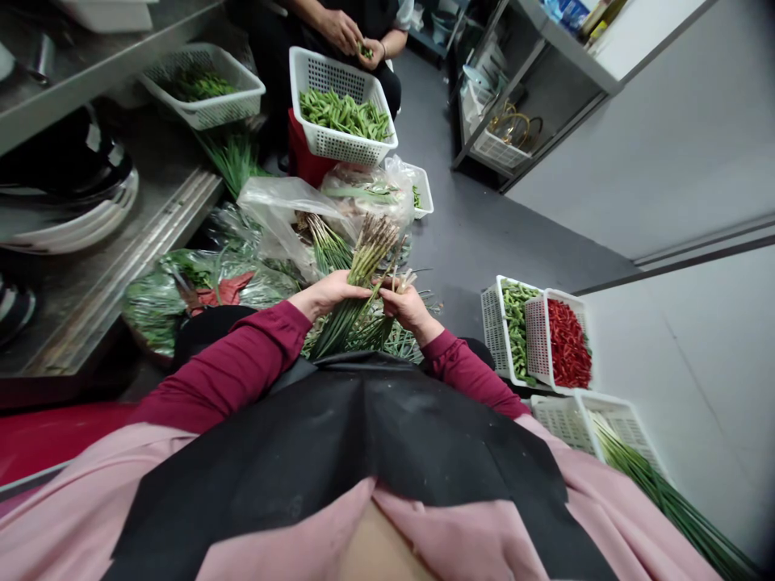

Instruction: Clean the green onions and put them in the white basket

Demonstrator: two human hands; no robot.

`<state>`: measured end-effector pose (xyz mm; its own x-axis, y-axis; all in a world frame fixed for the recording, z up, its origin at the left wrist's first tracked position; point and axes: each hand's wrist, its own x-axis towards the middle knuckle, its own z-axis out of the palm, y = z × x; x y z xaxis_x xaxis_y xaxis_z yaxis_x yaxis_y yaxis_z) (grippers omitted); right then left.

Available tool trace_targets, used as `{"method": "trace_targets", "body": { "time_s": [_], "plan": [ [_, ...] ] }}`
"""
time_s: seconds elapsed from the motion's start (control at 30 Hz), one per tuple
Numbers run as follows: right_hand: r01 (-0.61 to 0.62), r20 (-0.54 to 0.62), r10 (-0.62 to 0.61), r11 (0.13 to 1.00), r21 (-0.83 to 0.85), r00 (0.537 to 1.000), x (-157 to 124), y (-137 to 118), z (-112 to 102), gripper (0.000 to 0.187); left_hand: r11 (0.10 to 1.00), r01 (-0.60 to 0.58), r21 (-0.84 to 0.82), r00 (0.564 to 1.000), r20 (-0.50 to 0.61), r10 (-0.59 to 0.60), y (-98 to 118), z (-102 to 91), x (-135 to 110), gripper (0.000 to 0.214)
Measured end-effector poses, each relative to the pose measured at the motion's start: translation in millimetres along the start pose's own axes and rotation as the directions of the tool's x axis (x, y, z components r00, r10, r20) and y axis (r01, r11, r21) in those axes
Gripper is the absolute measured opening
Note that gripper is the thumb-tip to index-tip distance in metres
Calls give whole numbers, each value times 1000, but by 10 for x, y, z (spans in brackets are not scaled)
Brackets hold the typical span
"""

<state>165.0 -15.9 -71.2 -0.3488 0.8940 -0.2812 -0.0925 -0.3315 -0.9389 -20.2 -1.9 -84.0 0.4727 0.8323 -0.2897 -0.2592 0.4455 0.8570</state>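
Observation:
A bunch of scallions [370,257] with brownish root ends pointing away from me is gripped in my left hand [333,292]. Close beside it, my right hand [409,308] has its fingers closed on a few thin stalks with pale ends. The fingertips of both hands nearly meet over the bunch. Below them, loose green stalks [400,343] lie in a heap in front of my apron [363,403]. Just beyond, more scallions [327,244] stick out of a clear plastic bag [272,198].
A co-worker's hands [342,32] hold small green pieces above a basket of green pods [339,145]. Baskets of green peppers [512,375] and red chillies [536,339] stand on the right. Left are a metal shelf [121,274] and plastic-wrapped greens [151,311].

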Motion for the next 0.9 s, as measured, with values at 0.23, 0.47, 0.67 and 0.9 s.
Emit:
{"method": "trace_targets", "body": {
  "time_s": [0.23,0.47,0.67,0.9],
  "plan": [
    [105,-113,-128,977,-187,985,24,62,45,37,998,-56,1,995,-79,56,-35,2,8,52],
    [60,-209,-94,985,-164,973,38,46,104,39,984,-117,132,988,-86,129,-34,23,16,51],
    [15,-264,-53,990,-144,963,-1,-44,14,33,959,-94,267,984,-125,131,60,10,-30,44],
    [132,-427,-25,966,223,904,93,-444,-342,29,975,22,222,1000,-16,-19,116,-51,-99,32]
  ]
}}
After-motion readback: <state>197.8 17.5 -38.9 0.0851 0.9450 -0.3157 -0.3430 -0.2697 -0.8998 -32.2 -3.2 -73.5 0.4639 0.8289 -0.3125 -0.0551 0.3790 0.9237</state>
